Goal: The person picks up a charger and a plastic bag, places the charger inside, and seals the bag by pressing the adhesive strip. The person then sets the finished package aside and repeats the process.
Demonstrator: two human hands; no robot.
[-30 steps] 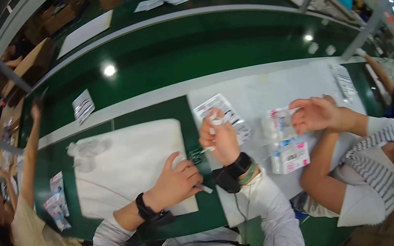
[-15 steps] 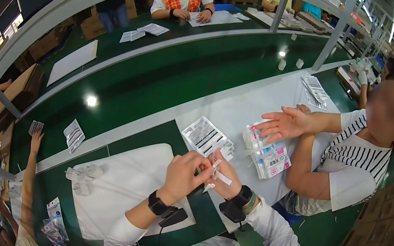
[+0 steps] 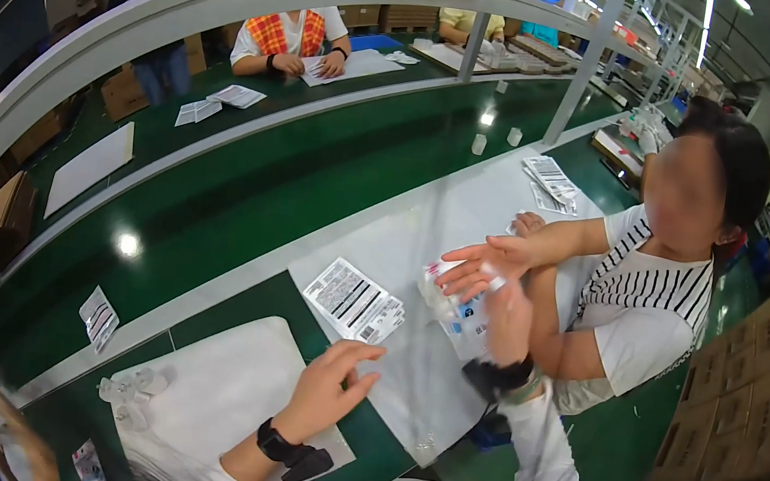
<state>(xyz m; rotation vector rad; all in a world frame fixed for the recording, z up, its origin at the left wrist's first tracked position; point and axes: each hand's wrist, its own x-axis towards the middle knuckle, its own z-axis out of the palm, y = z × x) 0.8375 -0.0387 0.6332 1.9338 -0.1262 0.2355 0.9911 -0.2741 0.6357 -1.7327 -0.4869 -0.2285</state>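
My left hand hovers over the inner edge of the white padded sheet, fingers apart, with nothing in it. To the right, my right hand is raised and smeared by motion, beside a co-worker's upturned palm. A small white piece shows at my right fingertips; its exact kind is too blurred to tell. Beneath these hands lie packaged items in printed clear packs, partly hidden. A fanned stack of printed cards rests between my two hands, touched by neither.
Several small clear-white plastic pieces sit on the sheet's left corner. A long green conveyor runs beyond the pale rail. The co-worker leans in at the right. Brown cartons are stacked behind them. A grey frame beam arches overhead.
My hands have separated: the right has moved right and up to the co-worker's palm, with the small white piece. My left has let go and opened. The view has shifted right.
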